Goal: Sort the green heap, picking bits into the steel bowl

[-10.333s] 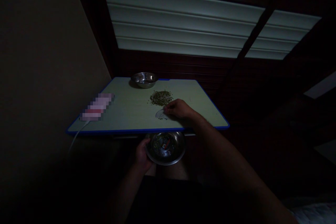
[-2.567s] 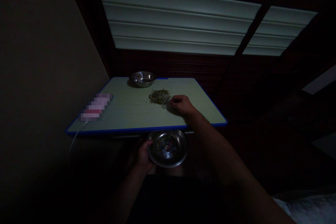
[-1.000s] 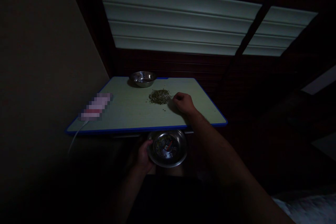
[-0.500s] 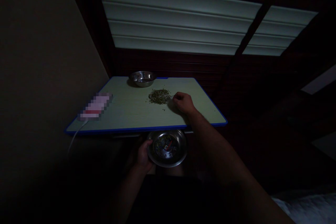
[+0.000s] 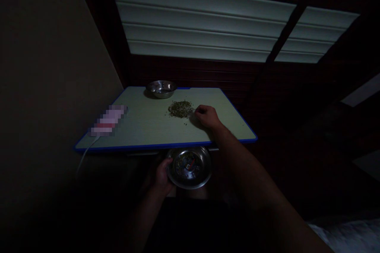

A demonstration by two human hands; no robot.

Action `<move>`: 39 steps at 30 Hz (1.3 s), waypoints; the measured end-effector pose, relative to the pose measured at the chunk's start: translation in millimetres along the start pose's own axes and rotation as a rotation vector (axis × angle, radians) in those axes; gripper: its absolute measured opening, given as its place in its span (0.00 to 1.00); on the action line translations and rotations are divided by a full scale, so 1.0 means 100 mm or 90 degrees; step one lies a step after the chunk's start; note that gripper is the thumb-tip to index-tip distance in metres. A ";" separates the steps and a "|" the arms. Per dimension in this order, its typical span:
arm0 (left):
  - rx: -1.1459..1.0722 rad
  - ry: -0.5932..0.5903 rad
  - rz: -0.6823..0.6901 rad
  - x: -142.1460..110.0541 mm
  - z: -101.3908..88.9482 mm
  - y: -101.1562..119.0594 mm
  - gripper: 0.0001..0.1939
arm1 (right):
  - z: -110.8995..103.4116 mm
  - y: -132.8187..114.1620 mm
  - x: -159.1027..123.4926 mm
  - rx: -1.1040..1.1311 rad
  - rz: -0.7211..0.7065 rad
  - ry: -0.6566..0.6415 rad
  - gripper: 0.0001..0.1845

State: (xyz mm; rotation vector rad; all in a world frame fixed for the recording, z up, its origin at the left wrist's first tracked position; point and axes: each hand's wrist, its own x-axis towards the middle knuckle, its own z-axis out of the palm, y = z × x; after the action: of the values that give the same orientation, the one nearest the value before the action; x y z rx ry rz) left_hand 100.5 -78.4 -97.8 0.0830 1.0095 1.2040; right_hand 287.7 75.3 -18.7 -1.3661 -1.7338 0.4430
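The left hand (image 5: 162, 176) and right hand (image 5: 208, 117) are bare, forearms (image 5: 252, 176) sleeveless, the clothing (image 5: 187, 221) dark.

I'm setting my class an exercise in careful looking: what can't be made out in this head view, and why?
All in the head view:
Right hand: what it pinches, if anything, is hidden by the hand itself and shadow.
Heap: pieces too small to identify.
Near bowl: dimness and reflections obscure its contents.
Left hand: partly hidden by that bowl.
Pink item: pixelated.
White cloth: cut off by the edge.
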 end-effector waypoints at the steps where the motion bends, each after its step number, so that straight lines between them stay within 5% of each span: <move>1: 0.000 -0.002 0.000 0.00 0.00 0.00 0.05 | 0.00 0.00 0.00 0.001 0.000 -0.004 0.08; 39: 0.000 -0.009 0.014 0.03 -0.01 -0.01 0.05 | 0.01 -0.02 -0.02 0.091 0.009 -0.087 0.07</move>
State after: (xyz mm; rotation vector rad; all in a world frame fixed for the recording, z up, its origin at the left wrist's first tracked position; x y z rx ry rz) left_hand 100.1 -77.1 -100.8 0.1027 0.9988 1.2212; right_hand 285.5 73.4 -18.3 -1.2720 -1.7670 0.6685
